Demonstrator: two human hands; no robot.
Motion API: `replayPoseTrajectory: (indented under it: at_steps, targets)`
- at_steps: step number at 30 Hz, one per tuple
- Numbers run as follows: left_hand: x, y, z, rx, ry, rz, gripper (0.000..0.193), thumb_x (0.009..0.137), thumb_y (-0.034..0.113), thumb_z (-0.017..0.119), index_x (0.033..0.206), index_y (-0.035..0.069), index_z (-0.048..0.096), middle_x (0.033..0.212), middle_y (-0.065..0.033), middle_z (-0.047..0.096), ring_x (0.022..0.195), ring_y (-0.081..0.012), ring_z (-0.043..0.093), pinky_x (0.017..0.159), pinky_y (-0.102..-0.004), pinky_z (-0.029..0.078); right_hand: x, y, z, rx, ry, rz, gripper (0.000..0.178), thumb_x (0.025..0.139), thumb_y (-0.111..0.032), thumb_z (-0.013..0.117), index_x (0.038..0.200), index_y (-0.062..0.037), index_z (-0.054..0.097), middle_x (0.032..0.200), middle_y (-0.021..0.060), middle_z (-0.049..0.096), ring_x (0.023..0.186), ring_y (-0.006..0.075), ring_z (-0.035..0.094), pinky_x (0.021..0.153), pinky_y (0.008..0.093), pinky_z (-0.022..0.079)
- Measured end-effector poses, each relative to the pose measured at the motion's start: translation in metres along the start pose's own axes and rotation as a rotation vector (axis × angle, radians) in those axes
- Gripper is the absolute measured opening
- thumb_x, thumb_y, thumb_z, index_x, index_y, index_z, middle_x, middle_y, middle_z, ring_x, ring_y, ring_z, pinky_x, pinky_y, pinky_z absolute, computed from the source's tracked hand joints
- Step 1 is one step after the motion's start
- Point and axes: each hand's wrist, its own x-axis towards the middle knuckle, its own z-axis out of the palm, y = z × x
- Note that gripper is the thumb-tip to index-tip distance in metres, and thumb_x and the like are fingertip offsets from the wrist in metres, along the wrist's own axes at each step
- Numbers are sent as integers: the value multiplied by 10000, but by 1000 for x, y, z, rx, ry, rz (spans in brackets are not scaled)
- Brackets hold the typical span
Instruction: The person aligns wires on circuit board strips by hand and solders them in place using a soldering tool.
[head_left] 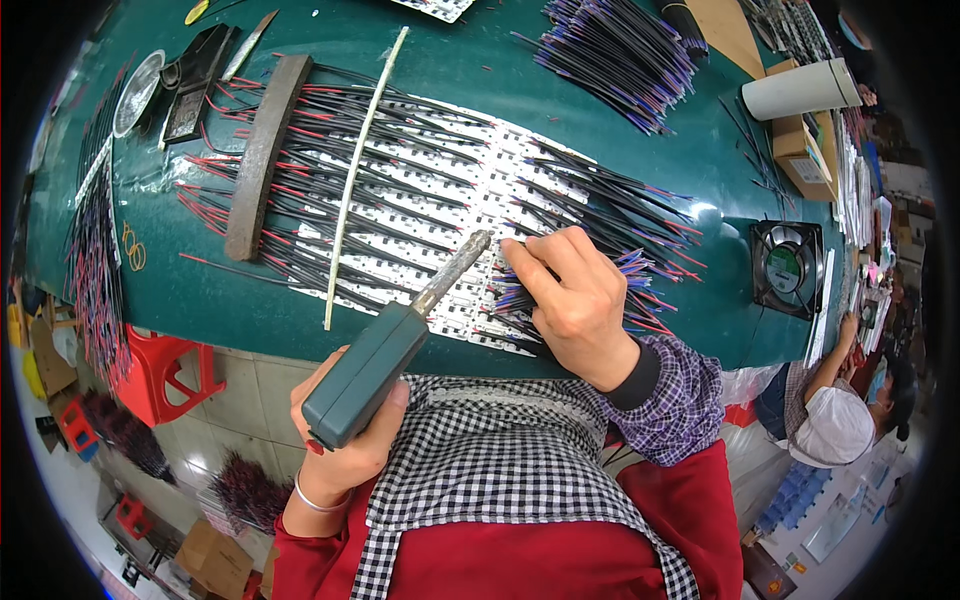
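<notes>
Left hand (352,448) is clamped on the soldering iron (452,274), judged rigid, best held by its handle (368,372); right hand's (578,295) grip on likely limp wires (636,268) cannot be told.

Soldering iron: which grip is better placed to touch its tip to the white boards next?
Left, probably: the left grip holds the soldering iron, its tip over the white boards; the right grip is by the wires.
</notes>
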Motion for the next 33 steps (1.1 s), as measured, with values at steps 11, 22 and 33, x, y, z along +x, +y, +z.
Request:
replayPoseTrajectory:
  at_steps: [11,22,33]
  targets:
    - [8,-6,-1,158,-85,95,193,740,-41,734,929,-61,696,812,-121,641,587,-187,602,536,-284,461,1,2,7,-47,36,-22,288,719,-84,664,992,-4,705,818,28,544,784,183,568,583,299,453]
    - [3,-7,-4,130,-37,60,210,709,-44,721,916,-75,702,844,-163,673,618,-242,644,556,-304,501,0,1,7,-65,29,-25,287,715,-87,660,985,1,701,813,29,536,766,181,553,572,299,441]
    - [0,-6,-2,134,-16,106,215,725,-36,725,935,-76,705,871,-173,688,638,-238,668,571,-297,520,-1,0,3,4,25,4,265,726,-81,661,976,-3,702,818,42,539,769,196,572,589,303,463]
